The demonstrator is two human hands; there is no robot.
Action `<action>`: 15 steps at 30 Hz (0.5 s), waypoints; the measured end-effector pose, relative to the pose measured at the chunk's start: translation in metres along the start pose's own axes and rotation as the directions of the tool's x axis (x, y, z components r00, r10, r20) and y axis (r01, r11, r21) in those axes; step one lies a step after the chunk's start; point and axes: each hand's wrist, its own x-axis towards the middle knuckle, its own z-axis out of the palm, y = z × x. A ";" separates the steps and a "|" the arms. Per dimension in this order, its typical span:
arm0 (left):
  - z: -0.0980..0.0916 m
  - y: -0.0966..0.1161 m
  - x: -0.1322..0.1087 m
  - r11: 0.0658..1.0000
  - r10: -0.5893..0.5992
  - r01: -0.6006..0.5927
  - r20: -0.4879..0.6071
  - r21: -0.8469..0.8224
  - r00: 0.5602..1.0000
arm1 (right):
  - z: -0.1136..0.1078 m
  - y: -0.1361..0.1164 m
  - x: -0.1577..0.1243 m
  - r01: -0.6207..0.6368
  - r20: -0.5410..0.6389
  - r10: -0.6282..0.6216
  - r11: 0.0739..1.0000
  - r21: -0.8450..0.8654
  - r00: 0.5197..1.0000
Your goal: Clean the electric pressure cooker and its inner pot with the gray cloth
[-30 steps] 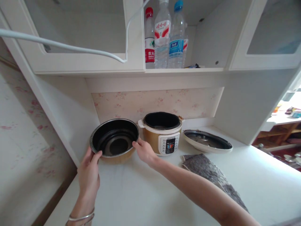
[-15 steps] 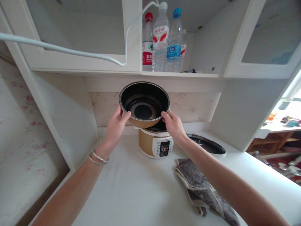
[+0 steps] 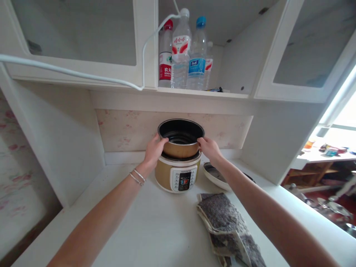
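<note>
Between my two hands is the inner pot (image 3: pixel 180 150), black inside and gold outside. My left hand (image 3: pixel 154 150) grips its left rim, thumb over the edge. On the right rim, my right hand (image 3: pixel 210 149) has the same closed grip. The pot is nearly level over the mouth of a gold and white electric cooker (image 3: pixel 164 174), its base low at the black opening. How far the base has gone in is hidden. Right of the cooker, partly behind my right forearm, lies the cooker's lid (image 3: pixel 215 178) with its dark inner side up.
A folded grey-brown towel (image 3: pixel 222 217) lies on the white counter (image 3: pixel 150 230) in front of the lid. Overhead, several plastic bottles (image 3: pixel 180 55) stand on a cabinet shelf (image 3: pixel 233 95). A white cable (image 3: pixel 83 75) hangs across the upper left.
Both hands have lowered the inner pot from above and behind the cooker to its opening. The pot has gone from tilted toward me to nearly level. The view has shifted slightly.
</note>
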 end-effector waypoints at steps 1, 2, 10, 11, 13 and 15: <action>0.001 -0.002 0.000 1.000 -0.013 0.013 0.005 0.002 1.000 | 0.001 0.001 0.001 -0.010 0.010 0.010 1.000 -0.013 1.000; 0.001 -0.005 0.000 1.000 -0.022 0.022 0.015 0.000 1.000 | 0.002 0.002 0.002 -0.021 0.020 0.021 0.999 -0.033 1.000; -0.002 -0.030 -0.007 0.989 -0.140 0.135 0.068 0.067 0.988 | 0.016 0.011 0.006 -0.065 0.121 0.088 0.981 -0.183 0.989; -0.001 -0.034 -0.009 0.986 -0.148 0.143 0.062 0.088 0.987 | 0.018 0.013 0.005 -0.067 0.129 0.094 0.978 -0.196 0.987; -0.001 -0.042 -0.012 0.981 -0.144 0.135 0.058 0.137 0.988 | 0.023 0.018 0.004 -0.073 0.143 0.107 0.972 -0.225 0.984; 0.000 -0.049 -0.015 0.978 -0.115 0.101 0.071 0.184 0.991 | 0.028 0.024 0.003 -0.073 0.162 0.117 0.964 -0.254 0.980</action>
